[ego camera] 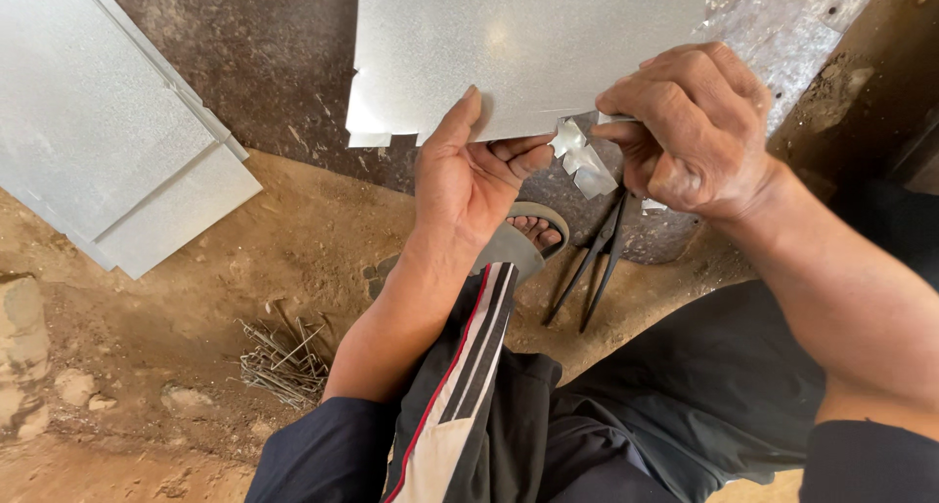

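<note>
A shiny galvanised metal sheet [528, 43] lies in front of me, its near edge notched. My left hand [469, 175] grips that near edge from below, fingers under the sheet and thumb up against it. My right hand [694, 131] is closed on a bent tab of the sheet [582, 161] at the near edge, pinching it close to the left hand's fingertips. A pair of dark metal pliers [592, 263] lies on the ground just below the hands, next to my sandalled foot [533, 234].
More metal sheets [108, 131] are stacked at the left on the dirt floor. A small heap of nails [284, 361] lies at lower left. A dark metal plate [274, 63] is under the sheet. A stone [24, 351] sits at far left.
</note>
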{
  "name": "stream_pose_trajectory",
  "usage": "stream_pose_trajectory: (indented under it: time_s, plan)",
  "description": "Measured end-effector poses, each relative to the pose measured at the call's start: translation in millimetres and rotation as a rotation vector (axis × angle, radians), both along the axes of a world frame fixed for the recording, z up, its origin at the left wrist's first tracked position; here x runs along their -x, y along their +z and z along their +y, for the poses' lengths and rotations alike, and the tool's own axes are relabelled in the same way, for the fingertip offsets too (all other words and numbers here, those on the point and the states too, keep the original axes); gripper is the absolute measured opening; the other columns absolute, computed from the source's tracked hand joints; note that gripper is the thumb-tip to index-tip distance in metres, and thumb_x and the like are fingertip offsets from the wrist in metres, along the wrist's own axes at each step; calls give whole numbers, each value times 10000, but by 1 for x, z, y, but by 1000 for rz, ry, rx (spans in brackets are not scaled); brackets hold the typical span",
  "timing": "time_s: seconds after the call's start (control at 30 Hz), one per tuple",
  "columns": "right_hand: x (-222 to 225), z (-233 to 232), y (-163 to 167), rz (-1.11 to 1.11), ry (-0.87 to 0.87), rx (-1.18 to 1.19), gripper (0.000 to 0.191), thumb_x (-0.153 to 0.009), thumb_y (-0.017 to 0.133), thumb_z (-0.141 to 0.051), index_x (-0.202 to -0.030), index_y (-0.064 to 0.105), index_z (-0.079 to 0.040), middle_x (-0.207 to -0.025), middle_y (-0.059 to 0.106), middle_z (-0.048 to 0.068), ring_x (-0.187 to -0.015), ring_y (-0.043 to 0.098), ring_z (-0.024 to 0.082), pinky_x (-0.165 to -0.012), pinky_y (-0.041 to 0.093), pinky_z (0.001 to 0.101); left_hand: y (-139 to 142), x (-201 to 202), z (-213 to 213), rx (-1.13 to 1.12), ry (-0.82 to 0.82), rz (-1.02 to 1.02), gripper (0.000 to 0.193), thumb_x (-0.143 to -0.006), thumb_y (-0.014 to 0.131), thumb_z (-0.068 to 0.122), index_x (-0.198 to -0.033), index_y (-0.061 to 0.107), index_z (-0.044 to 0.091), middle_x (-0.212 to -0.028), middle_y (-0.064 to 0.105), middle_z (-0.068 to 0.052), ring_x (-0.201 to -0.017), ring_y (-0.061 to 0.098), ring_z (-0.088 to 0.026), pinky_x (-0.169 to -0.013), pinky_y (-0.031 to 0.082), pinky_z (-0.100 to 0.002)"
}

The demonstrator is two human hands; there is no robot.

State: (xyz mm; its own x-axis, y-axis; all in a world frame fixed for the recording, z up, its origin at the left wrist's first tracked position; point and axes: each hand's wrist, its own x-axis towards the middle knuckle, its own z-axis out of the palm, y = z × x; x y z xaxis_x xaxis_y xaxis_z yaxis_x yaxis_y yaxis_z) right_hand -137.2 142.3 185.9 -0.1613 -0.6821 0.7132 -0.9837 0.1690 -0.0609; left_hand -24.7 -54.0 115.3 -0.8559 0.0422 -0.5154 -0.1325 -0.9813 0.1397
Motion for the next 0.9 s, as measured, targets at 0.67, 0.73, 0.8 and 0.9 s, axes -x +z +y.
stream_pose_trajectory:
  time_s: [0.67, 0.73, 0.8, 0.9]
  plan:
    - [-52, 42, -127, -1780, -739, 482, 666, -1097, 733, -351, -1497, 395, 59, -1433, 561, 218, -1352, 589, 271, -980, 590, 372, -56, -36, -5, 354, -179, -40, 473, -1024, 630, 309, -1258, 558, -96, -1044, 715, -254, -854, 758, -353, -697, 672, -471]
    - [-44, 36, -145, -2024, -818, 559, 672, -1024, 749, -349, -1393, 463, 135, -1386, 586, 322, -1241, 601, 368, -897, 550, 403, -60, -35, -1, 308, -236, -56, 498, -1013, 632, 342, -1269, 557, -79, -1055, 712, -257, -856, 757, -352, -714, 671, -457]
    - [-37, 33, -144, -2057, -887, 386, 650, -896, 733, -306, -1289, 576, 187, -1316, 604, 471, -1063, 641, 551, -775, 505, 542, -57, -31, 4, 198, -283, -81, 541, -1021, 631, 393, -1281, 557, -76, -1047, 701, -277, -847, 753, -355, -735, 664, -436]
    - [-26, 44, -89, -1803, -1210, 195, 586, -961, 781, -273, -1344, 406, -35, -1480, 453, 243, -1355, 385, 318, -1106, 241, 590, -45, -13, 12, 171, -329, 82, 649, -1005, 642, 441, -1334, 527, -107, -1135, 699, -256, -974, 753, -327, -834, 662, -445]
